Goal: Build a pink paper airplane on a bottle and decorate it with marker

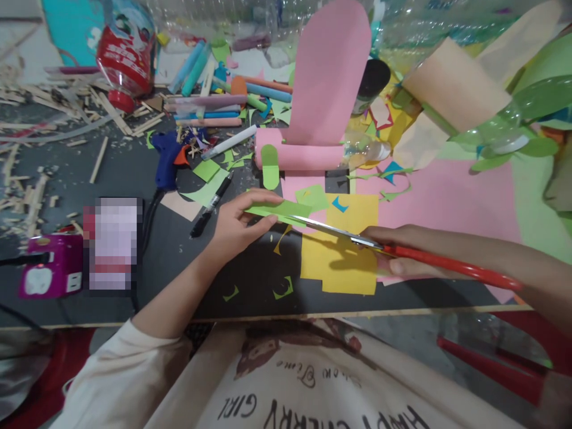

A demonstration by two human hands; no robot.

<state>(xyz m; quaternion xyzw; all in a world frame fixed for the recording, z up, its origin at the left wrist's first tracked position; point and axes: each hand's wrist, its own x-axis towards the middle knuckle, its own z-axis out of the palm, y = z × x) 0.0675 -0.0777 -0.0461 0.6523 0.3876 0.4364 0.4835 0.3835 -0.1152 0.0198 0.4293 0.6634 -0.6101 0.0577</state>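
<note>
Between the thumb and fingers of my left hand (243, 221) is a strip of green paper (286, 210). My right hand (393, 253) grips the red-handled scissors (429, 256), whose blades reach left to the strip's right part. A sheet of yellow paper (344, 256) lies below the blades, with a small green piece (313, 196) at its upper edge. Just beyond my hands is a pink paper-wrapped bottle (308, 152) with a rounded green tab (270, 167) on its side and a tall pink paper flap (333, 65) behind it.
A blue glue gun (167, 158) and a black marker (212, 205) lie left of my hands. Farther left are a phone (114, 244), a purple power adapter (53, 265) and scattered wooden sticks. Pink sheets (447, 220) cover the right side. A red-labelled bottle (125, 53) is at the back left.
</note>
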